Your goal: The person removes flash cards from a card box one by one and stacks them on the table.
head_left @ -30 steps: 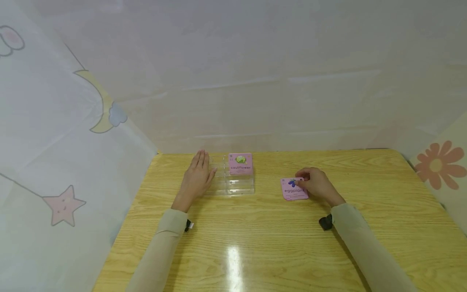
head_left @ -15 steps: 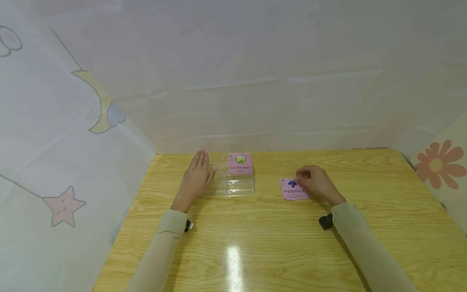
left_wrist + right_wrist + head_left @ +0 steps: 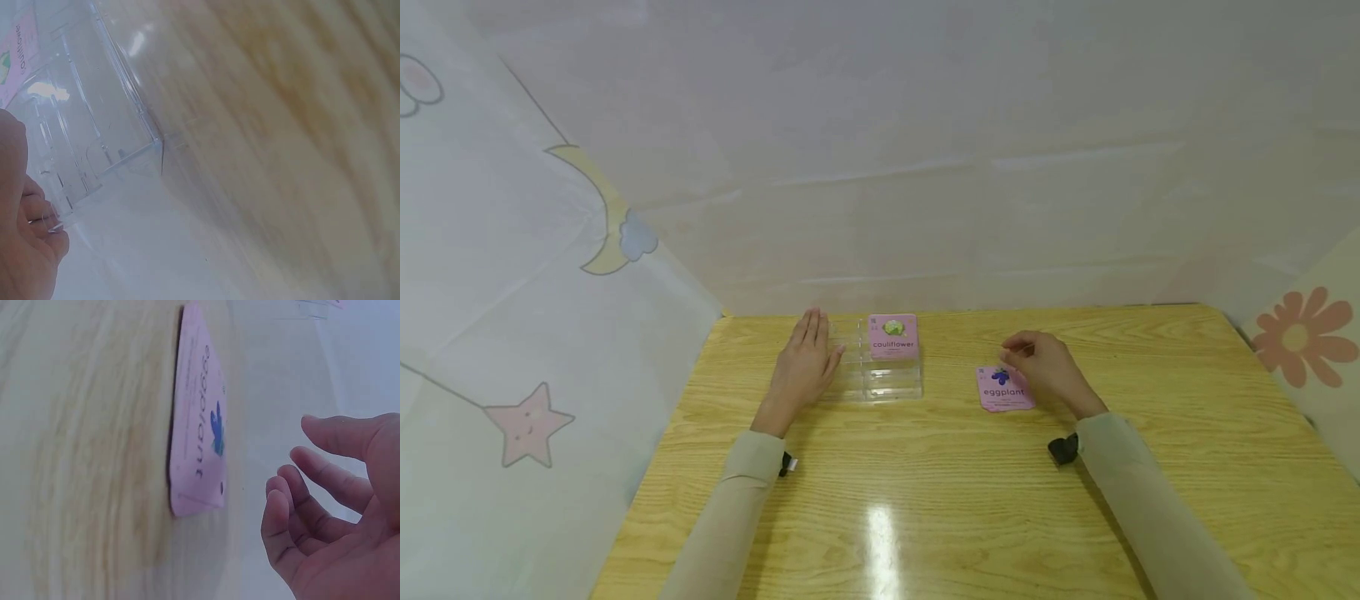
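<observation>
My left hand (image 3: 802, 367) lies against the left side of a clear plastic card rack (image 3: 891, 382), its fingers straight. Stepped slots and a middle divider show in the rack. A pink cauliflower card (image 3: 893, 333) leans in the back of its right half. To the right of the rack, a pink eggplant card (image 3: 1003, 398) lies face up on the table, with another edge peeping out under its corner. My right hand (image 3: 1048, 371) hovers just beyond that card, fingers loosely bent. In the right wrist view the thumb and fingers (image 3: 325, 431) are apart with nothing between them.
The wooden table (image 3: 925, 483) runs back to a pale cloth wall (image 3: 887, 208). More printed cloth with a star (image 3: 529, 425) hangs at the left, and a flower print (image 3: 1303, 337) at the right. Black straps (image 3: 1063, 451) sit on the wrists.
My right hand has lifted off the eggplant card and shifted slightly away from me, its fingers parting from it. The card stays on the table. My left hand has not moved.
</observation>
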Available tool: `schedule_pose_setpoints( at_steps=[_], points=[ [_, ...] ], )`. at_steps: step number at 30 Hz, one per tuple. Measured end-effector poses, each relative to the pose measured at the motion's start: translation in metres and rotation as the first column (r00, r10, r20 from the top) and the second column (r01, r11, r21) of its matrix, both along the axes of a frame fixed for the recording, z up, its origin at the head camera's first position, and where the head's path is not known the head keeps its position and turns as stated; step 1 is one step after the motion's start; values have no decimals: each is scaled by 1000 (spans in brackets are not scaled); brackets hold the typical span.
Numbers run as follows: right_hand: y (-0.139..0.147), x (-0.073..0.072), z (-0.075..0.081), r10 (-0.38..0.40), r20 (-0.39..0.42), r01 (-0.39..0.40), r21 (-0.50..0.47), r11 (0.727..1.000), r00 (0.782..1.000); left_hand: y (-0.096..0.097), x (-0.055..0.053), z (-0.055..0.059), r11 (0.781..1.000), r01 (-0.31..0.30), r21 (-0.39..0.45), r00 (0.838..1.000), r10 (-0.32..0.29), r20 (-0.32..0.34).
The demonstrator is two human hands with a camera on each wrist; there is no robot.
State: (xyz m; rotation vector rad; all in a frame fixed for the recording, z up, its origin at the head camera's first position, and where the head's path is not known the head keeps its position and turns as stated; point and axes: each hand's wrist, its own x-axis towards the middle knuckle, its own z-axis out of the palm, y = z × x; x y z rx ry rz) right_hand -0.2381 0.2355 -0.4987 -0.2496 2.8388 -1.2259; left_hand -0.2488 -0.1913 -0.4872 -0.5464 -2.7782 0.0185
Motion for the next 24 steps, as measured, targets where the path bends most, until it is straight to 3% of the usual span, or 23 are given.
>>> schedule_pose_setpoints(
  at_steps=[13, 24],
  points=[
    [-16, -4, 16, 33, -81, -36, -32, 999, 996, 0, 1, -2, 1000, 1, 17, 1000, -1, -4],
    [-37, -5, 36, 49, -96, -52, -30, 998, 994, 0, 0, 0, 1000, 0, 5, 1000, 0, 10]
  ],
)
